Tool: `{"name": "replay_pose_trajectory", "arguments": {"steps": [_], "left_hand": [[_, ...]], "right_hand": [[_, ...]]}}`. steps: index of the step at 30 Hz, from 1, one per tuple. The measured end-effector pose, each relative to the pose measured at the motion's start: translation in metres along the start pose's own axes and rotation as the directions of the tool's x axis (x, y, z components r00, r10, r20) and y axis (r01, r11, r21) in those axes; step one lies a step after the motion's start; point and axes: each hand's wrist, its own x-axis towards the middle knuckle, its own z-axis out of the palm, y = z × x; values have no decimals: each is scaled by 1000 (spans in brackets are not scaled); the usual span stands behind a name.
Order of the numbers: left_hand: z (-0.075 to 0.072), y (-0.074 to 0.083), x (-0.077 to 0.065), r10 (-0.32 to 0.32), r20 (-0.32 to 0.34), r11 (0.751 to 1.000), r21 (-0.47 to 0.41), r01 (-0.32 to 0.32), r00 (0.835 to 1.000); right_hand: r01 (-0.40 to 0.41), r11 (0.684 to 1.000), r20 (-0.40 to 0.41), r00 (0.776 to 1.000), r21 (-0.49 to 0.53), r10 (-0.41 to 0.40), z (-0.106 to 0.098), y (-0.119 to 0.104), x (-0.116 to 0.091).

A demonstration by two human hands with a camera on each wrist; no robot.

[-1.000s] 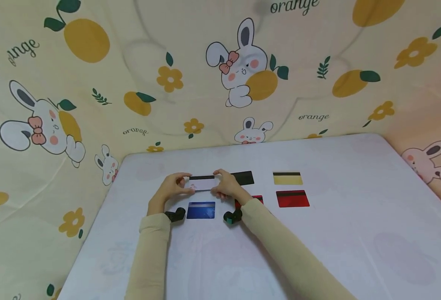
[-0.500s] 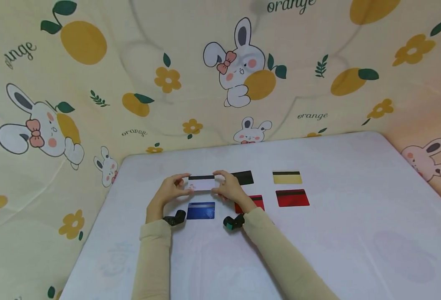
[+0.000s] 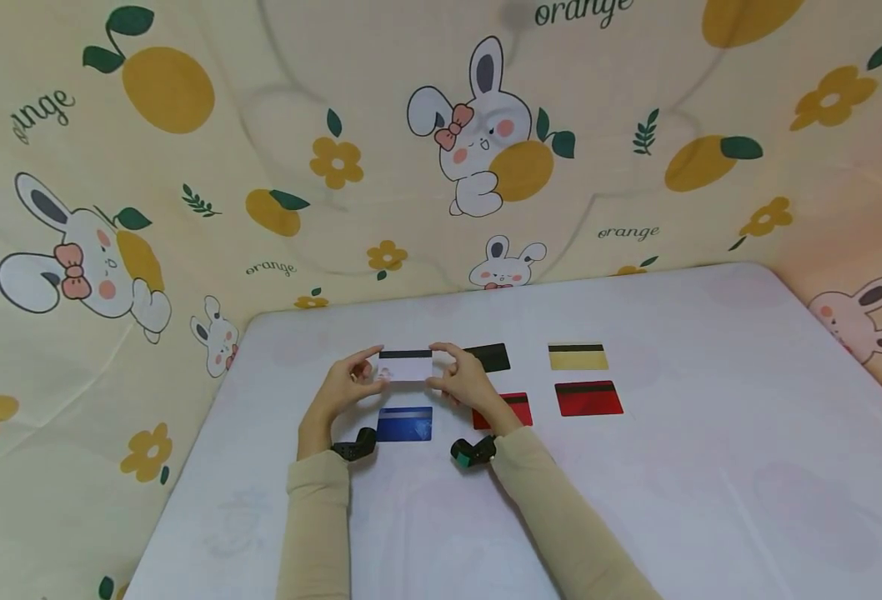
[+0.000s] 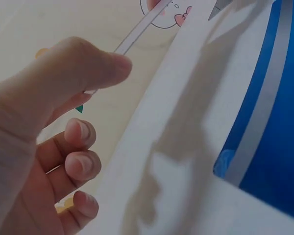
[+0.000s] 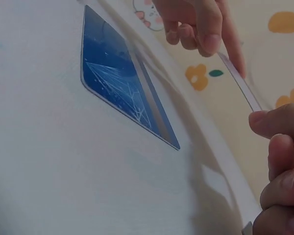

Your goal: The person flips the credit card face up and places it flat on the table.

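Note:
Both hands hold a white card (image 3: pixel 407 367) with a black stripe along its top, raised off the table. At its left end, the left hand (image 3: pixel 345 385) pinches it between thumb and index finger; the other fingers curl beneath, as the left wrist view shows. The right hand (image 3: pixel 465 379) pinches the opposite end the same way. Seen edge-on in the right wrist view, the white card (image 5: pixel 241 84) spans the two hands. A blue card (image 3: pixel 405 424) with a grey stripe lies flat on the table just nearer the person.
Beyond the right hand lies a black card (image 3: pixel 495 357), partly covered by it. A red card (image 3: pixel 516 408) lies under the right wrist. Farther right are a gold card (image 3: pixel 578 357) and another red card (image 3: pixel 589 398). The white tabletop (image 3: pixel 711 467) meets a printed cloth backdrop (image 3: pixel 381 100).
The hands keep hold of the white card, almost still. It now faces the head camera slightly more squarely. The right wrist and forearm have shifted a little, uncovering more of the nearer red card.

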Motion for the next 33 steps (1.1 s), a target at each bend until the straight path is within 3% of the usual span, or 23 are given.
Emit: {"name": "replay_pose_trajectory", "arguments": {"steps": [5, 14, 33], "left_hand": [[1, 0, -2, 19, -20, 1000, -2, -19, 1000], [0, 2, -5, 17, -30, 1000, -6, -17, 999], [-5, 12, -6, -5, 10, 1000, -21, 5, 1000]], "right_hand": [[49, 998, -3, 999, 31, -49, 1, 0, -2], [59, 997, -4, 998, 58, -59, 2, 0, -3], [144, 976, -25, 990, 164, -142, -7, -5, -3]]}}
